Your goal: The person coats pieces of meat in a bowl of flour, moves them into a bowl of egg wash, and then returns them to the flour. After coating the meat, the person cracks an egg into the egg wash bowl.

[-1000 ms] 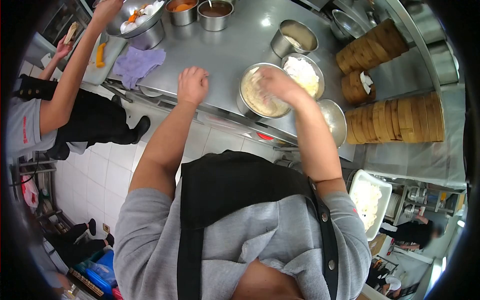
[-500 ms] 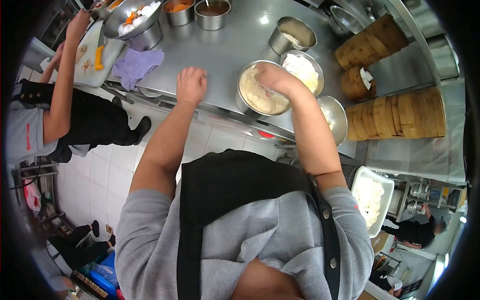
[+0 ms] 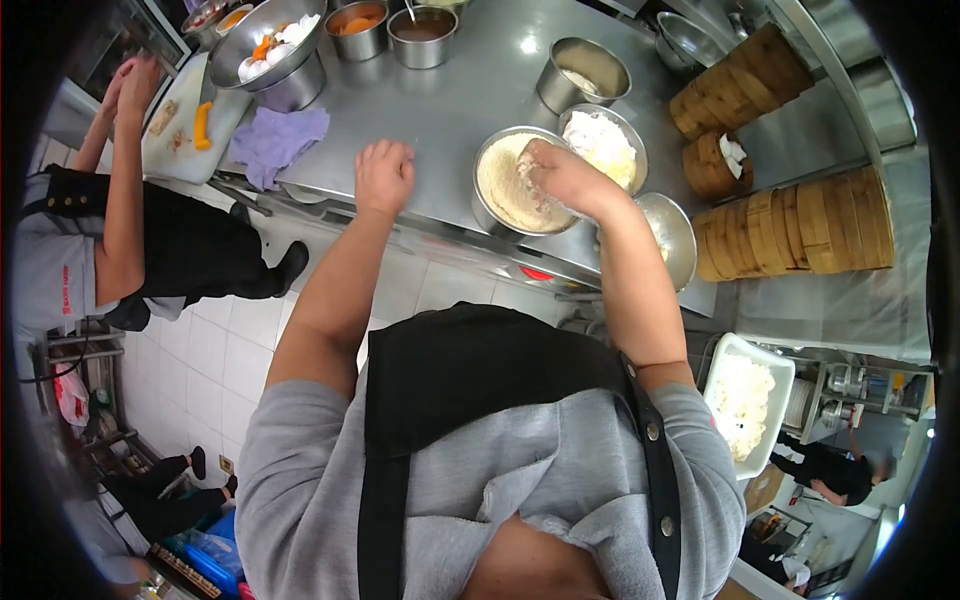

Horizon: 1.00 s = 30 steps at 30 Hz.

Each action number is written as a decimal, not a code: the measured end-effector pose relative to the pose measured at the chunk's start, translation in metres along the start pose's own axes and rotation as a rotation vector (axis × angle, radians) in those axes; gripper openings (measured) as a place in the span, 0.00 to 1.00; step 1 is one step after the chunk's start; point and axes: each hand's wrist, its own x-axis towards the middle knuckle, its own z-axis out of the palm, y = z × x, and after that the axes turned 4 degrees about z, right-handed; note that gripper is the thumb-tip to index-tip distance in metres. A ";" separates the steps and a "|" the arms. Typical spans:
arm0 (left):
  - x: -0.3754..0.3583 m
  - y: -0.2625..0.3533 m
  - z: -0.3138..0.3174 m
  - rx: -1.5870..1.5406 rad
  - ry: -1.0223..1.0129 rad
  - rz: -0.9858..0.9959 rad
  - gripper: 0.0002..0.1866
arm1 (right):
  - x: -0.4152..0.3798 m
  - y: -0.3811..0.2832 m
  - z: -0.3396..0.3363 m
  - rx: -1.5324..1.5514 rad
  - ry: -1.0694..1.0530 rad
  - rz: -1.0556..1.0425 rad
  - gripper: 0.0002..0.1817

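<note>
Pot (image 3: 487, 217) of pale meal (image 3: 507, 190), head view: on bench (image 3: 455, 110), near front edge. Right hand (image 3: 572, 182): over the meal, fingers bent and meal-coated; grip partly closed, contents cannot be told. Left hand (image 3: 384, 178): on bench, fingers part-curled, grip's underside hidden. Powder bowl (image 3: 640, 135): just beside pot.

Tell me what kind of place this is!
It looks like a big kitchen, maybe a restaurant's. There are stacked bamboo steamers, a long metal counter, and the right hand is in a metal pot of pale, crumbly stuff.
</note>
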 end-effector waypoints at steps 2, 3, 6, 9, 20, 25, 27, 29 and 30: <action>0.000 0.002 -0.001 0.004 -0.005 -0.007 0.06 | -0.004 -0.002 0.000 0.036 0.029 -0.020 0.18; 0.000 0.002 0.000 -0.005 0.004 0.001 0.06 | -0.012 -0.013 0.003 0.014 0.037 -0.040 0.18; -0.002 0.000 0.004 -0.022 0.023 0.011 0.06 | 0.001 -0.014 0.018 -0.193 0.021 -0.013 0.20; 0.001 -0.002 0.002 -0.006 0.018 0.014 0.06 | 0.016 0.004 0.023 -0.156 0.084 -0.060 0.19; -0.001 0.000 0.002 0.009 0.035 0.028 0.05 | -0.009 -0.022 0.038 -0.469 0.281 0.038 0.25; -0.001 0.001 0.002 -0.019 0.028 0.028 0.05 | -0.008 -0.018 0.021 -0.436 0.283 0.126 0.24; -0.002 0.001 0.001 -0.021 0.024 0.024 0.05 | -0.006 0.000 0.006 -0.239 0.244 0.084 0.22; -0.001 0.003 -0.002 -0.017 0.018 0.026 0.05 | -0.003 0.019 -0.007 0.040 0.171 0.047 0.20; 0.000 0.003 -0.001 -0.018 0.019 0.024 0.05 | -0.003 0.024 -0.012 0.222 0.115 0.030 0.20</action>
